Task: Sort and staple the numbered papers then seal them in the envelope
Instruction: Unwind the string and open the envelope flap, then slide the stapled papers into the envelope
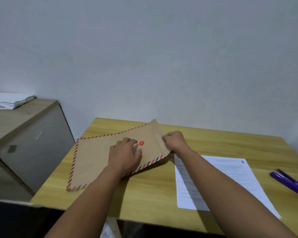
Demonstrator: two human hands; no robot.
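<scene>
Yellow wood-grain table (144, 194), grey cabinet (33, 134) at its left with loose white sheets (10, 100) on top. Brown kraft envelope (100, 155), red-blue striped edges, red round clasp (141, 143), lies at table's left. Left hand (124, 157) flat on it, fingers spread; right hand (175, 140) pinches flap. White papers (218, 182) marked 1 just right, partly under right forearm. Purple stapler (289, 182) far right.

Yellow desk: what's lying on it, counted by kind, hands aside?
Brown envelope with striped border: 1
White paper stack, top sheet numbered 1: 1
Purple stapler: 1
Total: 3
</scene>
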